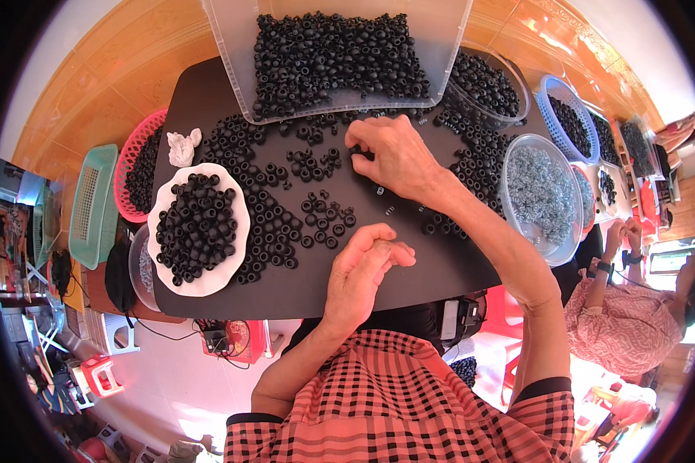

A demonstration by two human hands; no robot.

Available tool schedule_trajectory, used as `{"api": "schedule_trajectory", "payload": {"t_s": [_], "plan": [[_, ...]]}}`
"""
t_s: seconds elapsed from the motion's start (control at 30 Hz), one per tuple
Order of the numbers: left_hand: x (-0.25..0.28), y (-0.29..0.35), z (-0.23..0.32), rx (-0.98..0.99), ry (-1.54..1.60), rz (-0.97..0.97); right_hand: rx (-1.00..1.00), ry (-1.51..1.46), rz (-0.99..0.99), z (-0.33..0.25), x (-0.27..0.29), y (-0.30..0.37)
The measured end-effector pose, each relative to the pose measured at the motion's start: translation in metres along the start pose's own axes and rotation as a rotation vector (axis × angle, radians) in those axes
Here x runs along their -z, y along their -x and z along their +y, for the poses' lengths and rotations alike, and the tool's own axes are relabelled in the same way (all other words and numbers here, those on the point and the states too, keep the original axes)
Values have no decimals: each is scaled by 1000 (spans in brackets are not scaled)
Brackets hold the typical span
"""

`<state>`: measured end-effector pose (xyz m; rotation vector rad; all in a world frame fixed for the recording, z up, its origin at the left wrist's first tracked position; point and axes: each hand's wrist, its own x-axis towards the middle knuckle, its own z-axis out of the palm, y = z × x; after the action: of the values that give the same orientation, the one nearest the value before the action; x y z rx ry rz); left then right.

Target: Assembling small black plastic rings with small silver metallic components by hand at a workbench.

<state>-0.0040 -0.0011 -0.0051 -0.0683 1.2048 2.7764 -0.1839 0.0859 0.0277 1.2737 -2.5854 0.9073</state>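
Note:
My right hand [398,158] reaches over the dark tabletop [286,297], its fingers curled down on a small black hollow plastic part [361,152]. Closer to me, my left hand [363,270] hovers over the front of the table, fingers bent in toward the thumb; anything inside them is hidden. Between the hands lie a few small silvery coils, like springs [389,211]. Loose black parts [328,220] are scattered left of my hands, and more lie in a band on the right. A white scalloped plate [241,204] on the left carries a heap of them.
A clear bin [243,96] of black parts stands at the back. On the right are a clear bowl [506,185] of silvery coils and a blue basket [544,96]. A pink basket [122,204] and green basket [81,224] sit left. Another person [625,316] works at right.

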Motion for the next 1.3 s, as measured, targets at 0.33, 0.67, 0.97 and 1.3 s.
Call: {"api": "schedule_trajectory", "payload": {"t_s": [0.33, 0.67, 0.97, 1.3], "plan": [[4, -7, 9, -63, 246, 89, -21, -482, 160, -55, 20, 79], [5, -3, 7, -87, 145, 53, -103, -568, 355, -58, 10, 114], [5, 3, 9, 23, -56, 30, 4, -391, 298, -56, 7, 120], [9, 2, 7, -52, 75, 51, -10, -113, 182, -22, 25, 75]]}}
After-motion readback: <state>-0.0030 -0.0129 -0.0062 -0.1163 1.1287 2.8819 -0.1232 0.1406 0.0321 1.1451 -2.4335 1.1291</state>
